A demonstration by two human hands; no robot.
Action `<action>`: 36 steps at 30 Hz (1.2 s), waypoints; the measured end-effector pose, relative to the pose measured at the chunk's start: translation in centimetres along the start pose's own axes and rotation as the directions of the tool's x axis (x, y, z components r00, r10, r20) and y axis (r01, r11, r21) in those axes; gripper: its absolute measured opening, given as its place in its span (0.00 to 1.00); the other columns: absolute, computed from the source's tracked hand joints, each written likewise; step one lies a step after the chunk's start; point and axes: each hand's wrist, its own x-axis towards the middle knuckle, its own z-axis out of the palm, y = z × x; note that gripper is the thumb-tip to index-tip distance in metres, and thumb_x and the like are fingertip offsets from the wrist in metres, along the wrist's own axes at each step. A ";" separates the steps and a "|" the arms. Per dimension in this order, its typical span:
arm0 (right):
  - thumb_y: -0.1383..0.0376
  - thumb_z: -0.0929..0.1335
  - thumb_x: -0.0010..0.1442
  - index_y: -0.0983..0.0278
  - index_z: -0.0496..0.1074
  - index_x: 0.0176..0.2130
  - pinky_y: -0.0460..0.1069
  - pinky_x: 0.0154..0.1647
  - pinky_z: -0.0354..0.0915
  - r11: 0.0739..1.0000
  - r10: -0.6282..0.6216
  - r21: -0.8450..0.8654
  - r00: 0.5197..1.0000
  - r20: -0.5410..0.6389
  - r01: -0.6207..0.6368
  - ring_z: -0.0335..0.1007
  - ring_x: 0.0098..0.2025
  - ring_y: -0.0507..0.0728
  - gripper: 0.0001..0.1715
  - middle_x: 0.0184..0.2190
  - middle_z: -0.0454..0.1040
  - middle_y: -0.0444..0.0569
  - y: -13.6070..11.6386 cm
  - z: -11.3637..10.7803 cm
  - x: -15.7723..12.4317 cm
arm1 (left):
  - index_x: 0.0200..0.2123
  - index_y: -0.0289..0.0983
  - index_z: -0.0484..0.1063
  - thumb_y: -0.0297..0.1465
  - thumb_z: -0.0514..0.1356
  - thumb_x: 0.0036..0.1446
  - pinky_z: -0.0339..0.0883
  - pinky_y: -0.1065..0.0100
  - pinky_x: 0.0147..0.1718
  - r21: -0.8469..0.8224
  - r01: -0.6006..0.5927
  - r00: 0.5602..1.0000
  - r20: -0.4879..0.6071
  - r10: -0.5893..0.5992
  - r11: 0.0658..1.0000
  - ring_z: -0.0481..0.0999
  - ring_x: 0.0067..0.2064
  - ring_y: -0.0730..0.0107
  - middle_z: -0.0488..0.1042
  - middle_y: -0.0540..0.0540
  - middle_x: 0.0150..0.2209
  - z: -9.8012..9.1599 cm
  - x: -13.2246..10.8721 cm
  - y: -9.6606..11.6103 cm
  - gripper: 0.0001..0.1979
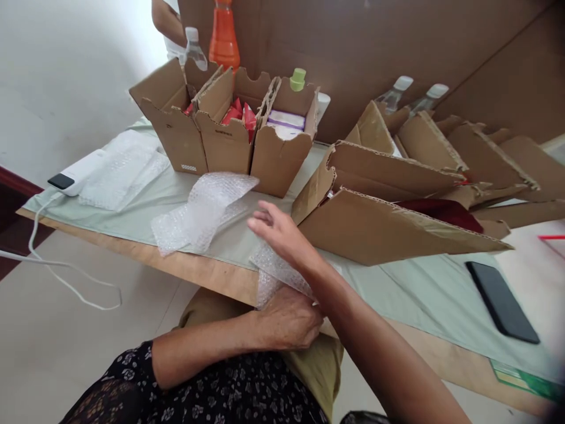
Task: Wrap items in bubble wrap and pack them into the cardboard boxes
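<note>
My left hand (289, 318) is closed at the table's front edge, its fingers curled round the lower end of a piece of bubble wrap (269, 281). Above it, my right hand (276, 231) reaches across with fingers stretched out and nothing in them. The right forearm crosses over part of the bubble wrap and hides it. Another crumpled sheet of bubble wrap (205, 209) lies just left of my right hand, apart from it. A long cardboard box (397, 227) stands close to the right of that hand.
Several cardboard bins (225, 141) holding red packets (248, 118) and a purple-white pack (286, 121) stand behind. A power bank (77, 171) with a white cable and more bubble wrap (123, 171) lie left. A phone (502, 301) lies right. An orange bottle (224, 41) and a person's arm (170, 23) show behind.
</note>
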 end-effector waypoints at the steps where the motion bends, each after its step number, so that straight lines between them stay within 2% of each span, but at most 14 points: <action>1: 0.56 0.72 0.63 0.64 0.70 0.63 0.64 0.61 0.69 0.983 -0.011 -0.181 1.000 0.027 0.016 0.73 0.61 0.66 0.32 0.59 0.76 0.60 0.5 -0.7 -1.5 | 0.44 0.34 0.80 0.29 0.54 0.65 0.75 0.54 0.48 0.014 0.008 1.000 0.017 -0.008 1.000 0.83 0.47 0.49 0.83 0.39 0.42 0.1 -0.1 0.1 0.14; 4: 0.63 0.75 0.60 0.64 0.75 0.57 0.68 0.63 0.66 0.763 -0.077 -0.627 0.985 0.152 0.157 0.72 0.61 0.70 0.26 0.59 0.76 0.60 1.8 -1.7 -5.7 | 0.58 0.29 0.74 0.29 0.53 0.67 0.72 0.51 0.57 0.049 0.048 0.998 0.049 -0.050 0.998 0.79 0.56 0.45 0.79 0.33 0.57 0.0 -0.3 0.4 0.20; 7: 0.71 0.72 0.60 0.66 0.80 0.45 0.65 0.57 0.70 0.565 -0.105 -0.810 0.987 0.120 0.159 0.75 0.55 0.71 0.12 0.55 0.78 0.61 3.1 -1.5 -7.5 | 0.63 0.31 0.69 0.31 0.54 0.69 0.70 0.53 0.61 0.017 0.012 0.998 0.063 -0.013 1.000 0.76 0.61 0.48 0.76 0.34 0.62 -0.5 -0.5 0.3 0.22; 9: 0.75 0.67 0.63 0.65 0.79 0.40 0.59 0.49 0.74 0.552 -0.131 -0.826 0.990 0.043 0.109 0.79 0.48 0.66 0.11 0.47 0.82 0.59 3.8 -1.6 -7.9 | 0.58 0.34 0.73 0.32 0.58 0.67 0.70 0.53 0.62 -0.023 -0.047 0.996 0.072 0.048 0.999 0.77 0.61 0.49 0.79 0.36 0.58 -0.9 -0.9 0.4 0.19; 12: 0.73 0.63 0.68 0.63 0.79 0.42 0.53 0.47 0.74 0.601 -0.236 -0.795 0.968 -0.086 0.076 0.80 0.43 0.60 0.16 0.43 0.83 0.53 4.1 -3.2 -9.8 | 0.56 0.35 0.73 0.33 0.63 0.63 0.63 0.44 0.67 0.006 -0.065 0.997 0.033 0.065 0.998 0.74 0.63 0.45 0.79 0.36 0.57 -1.6 -2.4 0.4 0.20; 14: 0.70 0.62 0.70 0.62 0.78 0.46 0.51 0.49 0.74 0.699 -0.394 -0.709 0.879 -0.270 0.095 0.81 0.45 0.58 0.15 0.44 0.83 0.51 4.5 -4.9 -12.5 | 0.60 0.36 0.70 0.32 0.64 0.61 0.57 0.38 0.69 0.082 -0.033 0.999 -0.011 0.034 0.996 0.70 0.67 0.42 0.75 0.35 0.63 -2.0 -3.7 0.4 0.24; 16: 0.66 0.66 0.70 0.61 0.78 0.46 0.50 0.48 0.75 0.819 -0.450 -0.565 0.720 -0.529 0.097 0.81 0.43 0.57 0.11 0.42 0.83 0.49 5.5 -6.7 -15.9 | 0.60 0.36 0.69 0.28 0.64 0.61 0.58 0.34 0.68 0.150 0.001 0.999 -0.048 0.006 0.989 0.68 0.68 0.42 0.72 0.34 0.66 -2.4 -4.9 0.2 0.24; 19: 0.60 0.71 0.64 0.61 0.79 0.39 0.49 0.38 0.75 0.965 -0.215 -0.262 0.541 -0.813 -0.010 0.79 0.34 0.56 0.08 0.33 0.82 0.47 8.5 -8.7 -20.6 | 0.58 0.37 0.70 0.25 0.60 0.63 0.61 0.33 0.66 0.208 0.048 0.996 -0.088 -0.030 0.977 0.69 0.68 0.43 0.71 0.33 0.66 -3.3 -6.0 -0.3 0.20; 21: 0.55 0.74 0.59 0.63 0.78 0.35 0.49 0.30 0.73 0.997 -0.012 -0.046 0.468 -0.884 -0.061 0.76 0.28 0.56 0.13 0.27 0.80 0.47 10.8 -9.4 -22.7 | 0.56 0.36 0.71 0.25 0.58 0.65 0.63 0.33 0.65 0.227 0.050 0.995 -0.092 -0.030 0.973 0.70 0.67 0.44 0.72 0.33 0.65 -4.0 -6.1 -0.6 0.17; 23: 0.53 0.75 0.55 0.64 0.77 0.31 0.49 0.25 0.70 0.990 0.136 0.103 0.429 -0.893 -0.098 0.71 0.23 0.55 0.17 0.21 0.75 0.46 12.7 -9.5 -24.1 | 0.54 0.36 0.73 0.25 0.57 0.67 0.64 0.33 0.64 0.233 0.023 0.997 -0.081 -0.004 0.972 0.71 0.66 0.44 0.73 0.33 0.64 -4.5 -6.0 -0.9 0.14; 26: 0.52 0.76 0.53 0.64 0.75 0.27 0.49 0.25 0.68 0.976 0.213 0.172 0.413 -0.885 -0.135 0.69 0.22 0.54 0.19 0.17 0.71 0.45 13.9 -9.1 -25.1 | 0.51 0.37 0.74 0.23 0.56 0.68 0.64 0.34 0.65 0.239 -0.036 0.996 -0.074 0.055 0.970 0.72 0.65 0.47 0.76 0.35 0.61 -5.0 -5.6 -1.4 0.12; 31: 0.53 0.76 0.54 0.64 0.77 0.33 0.49 0.25 0.68 0.981 0.196 0.179 0.360 -0.912 -0.081 0.69 0.22 0.53 0.17 0.20 0.74 0.44 13.4 -9.4 -24.7 | 0.47 0.35 0.75 0.17 0.56 0.66 0.65 0.40 0.66 0.273 -0.095 0.973 -0.178 0.147 0.957 0.74 0.64 0.52 0.81 0.39 0.55 -5.8 -5.0 -1.6 0.13; 33: 0.53 0.76 0.54 0.65 0.77 0.33 0.49 0.24 0.68 0.983 0.185 0.167 0.379 -0.907 -0.081 0.71 0.23 0.54 0.18 0.22 0.76 0.46 13.4 -9.8 -24.4 | 0.46 0.34 0.76 0.17 0.57 0.65 0.66 0.41 0.66 0.316 -0.105 0.965 -0.197 0.174 0.943 0.75 0.64 0.51 0.81 0.38 0.55 -6.0 -4.7 -1.4 0.12; 36: 0.52 0.76 0.53 0.64 0.76 0.35 0.48 0.24 0.69 0.981 0.193 0.173 0.452 -0.871 -0.085 0.76 0.27 0.57 0.19 0.26 0.79 0.49 14.0 -10.2 -24.4 | 0.48 0.36 0.77 0.20 0.57 0.66 0.68 0.40 0.65 0.349 -0.063 0.982 -0.144 0.120 0.935 0.76 0.63 0.50 0.79 0.37 0.58 -6.1 -4.6 -1.3 0.12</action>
